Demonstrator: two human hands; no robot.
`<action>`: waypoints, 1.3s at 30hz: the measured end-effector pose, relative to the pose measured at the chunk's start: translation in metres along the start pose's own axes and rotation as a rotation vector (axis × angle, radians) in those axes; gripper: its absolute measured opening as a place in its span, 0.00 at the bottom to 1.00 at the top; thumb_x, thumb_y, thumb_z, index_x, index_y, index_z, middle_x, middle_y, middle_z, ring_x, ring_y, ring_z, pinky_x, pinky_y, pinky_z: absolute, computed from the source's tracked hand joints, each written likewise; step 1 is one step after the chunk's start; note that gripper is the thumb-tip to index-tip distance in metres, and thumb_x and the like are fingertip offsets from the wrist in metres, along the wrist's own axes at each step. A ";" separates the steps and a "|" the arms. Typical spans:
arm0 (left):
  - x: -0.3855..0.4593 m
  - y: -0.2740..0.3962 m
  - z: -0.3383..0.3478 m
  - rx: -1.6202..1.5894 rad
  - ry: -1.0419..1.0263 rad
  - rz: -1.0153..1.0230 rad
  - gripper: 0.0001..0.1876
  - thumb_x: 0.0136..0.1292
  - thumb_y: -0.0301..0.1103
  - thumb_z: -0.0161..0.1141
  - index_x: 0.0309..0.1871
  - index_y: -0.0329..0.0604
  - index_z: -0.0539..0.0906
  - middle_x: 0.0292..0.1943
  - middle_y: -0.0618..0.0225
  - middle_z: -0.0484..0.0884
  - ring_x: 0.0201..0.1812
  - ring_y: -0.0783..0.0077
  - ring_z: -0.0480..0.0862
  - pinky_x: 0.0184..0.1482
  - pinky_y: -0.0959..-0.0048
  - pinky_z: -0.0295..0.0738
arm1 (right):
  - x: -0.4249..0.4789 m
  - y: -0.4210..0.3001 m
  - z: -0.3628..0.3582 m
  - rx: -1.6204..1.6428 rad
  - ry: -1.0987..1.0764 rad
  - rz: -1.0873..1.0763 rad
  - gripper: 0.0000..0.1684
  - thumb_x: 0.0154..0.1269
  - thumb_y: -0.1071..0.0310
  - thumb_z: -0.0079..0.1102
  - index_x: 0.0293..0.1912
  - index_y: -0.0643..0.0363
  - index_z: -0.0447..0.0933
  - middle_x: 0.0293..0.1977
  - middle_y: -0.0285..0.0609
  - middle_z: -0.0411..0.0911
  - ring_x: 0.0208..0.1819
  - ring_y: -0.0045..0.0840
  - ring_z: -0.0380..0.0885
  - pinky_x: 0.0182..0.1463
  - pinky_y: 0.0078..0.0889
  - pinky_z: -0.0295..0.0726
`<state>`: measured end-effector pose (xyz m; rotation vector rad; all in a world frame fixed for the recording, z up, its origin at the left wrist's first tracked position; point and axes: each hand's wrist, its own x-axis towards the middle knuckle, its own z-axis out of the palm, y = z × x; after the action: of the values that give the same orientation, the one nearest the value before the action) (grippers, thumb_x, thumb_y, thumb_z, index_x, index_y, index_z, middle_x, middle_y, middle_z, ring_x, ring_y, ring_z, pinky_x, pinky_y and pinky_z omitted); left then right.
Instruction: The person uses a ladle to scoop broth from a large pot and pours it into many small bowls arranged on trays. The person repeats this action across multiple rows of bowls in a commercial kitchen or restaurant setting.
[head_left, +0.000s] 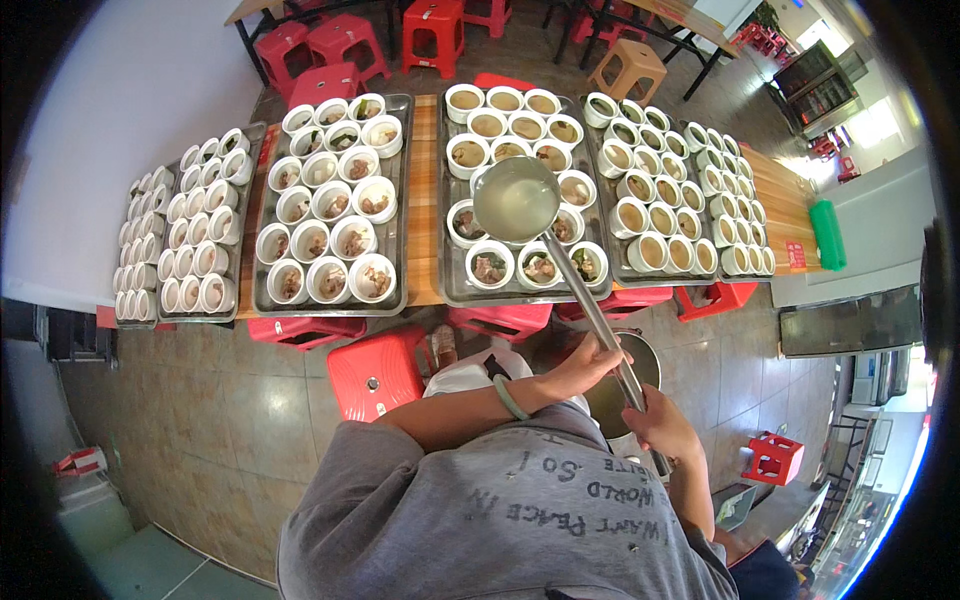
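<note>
Both hands hold a long-handled metal ladle (517, 196) slantwise before me. My left hand (594, 367) grips the middle of the handle, and my right hand (660, 424) closes around it lower down. Pale broth fills the ladle's bowl, which hangs over a metal tray (448, 294) of white cups and hides some of them. The back cups there, such as this one (470, 152), hold broth; those in front, like the cup with meat and greens (489, 266), show solid pieces. Below my hands a large metal pot (651, 352) of liquid is partly covered by my arms.
To the left, another tray (330, 304) carries cups with meat pieces; further trays of cups line both ends of the wooden table (422, 225). Red plastic stools stand under and around it, one (375, 375) close to my left. A green roll (827, 235) lies at the right end.
</note>
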<state>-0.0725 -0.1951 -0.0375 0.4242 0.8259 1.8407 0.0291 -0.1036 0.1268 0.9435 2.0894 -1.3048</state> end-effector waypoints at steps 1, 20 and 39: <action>0.000 -0.001 0.001 0.001 0.007 0.005 0.18 0.72 0.35 0.47 0.59 0.39 0.60 0.48 0.62 0.77 0.45 0.77 0.76 0.47 0.75 0.73 | 0.000 0.001 0.000 -0.003 0.000 -0.002 0.10 0.57 0.67 0.55 0.34 0.62 0.67 0.17 0.33 0.67 0.13 0.15 0.67 0.17 0.23 0.65; 0.000 0.001 0.002 0.000 -0.012 0.042 0.17 0.72 0.34 0.48 0.58 0.40 0.60 0.47 0.59 0.78 0.42 0.77 0.76 0.47 0.74 0.73 | -0.007 0.004 0.011 0.014 0.053 -0.015 0.09 0.57 0.68 0.54 0.34 0.62 0.67 0.18 0.33 0.68 0.14 0.16 0.68 0.18 0.23 0.66; -0.002 0.012 0.005 -0.001 -0.037 0.097 0.17 0.69 0.31 0.49 0.56 0.37 0.59 0.41 0.59 0.76 0.44 0.73 0.78 0.45 0.72 0.74 | -0.008 0.005 0.017 -0.008 0.104 -0.038 0.09 0.59 0.67 0.54 0.34 0.61 0.66 0.18 0.33 0.67 0.15 0.16 0.67 0.18 0.23 0.66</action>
<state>-0.0767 -0.1978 -0.0250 0.5036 0.7907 1.9165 0.0385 -0.1201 0.1226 0.9925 2.1987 -1.2907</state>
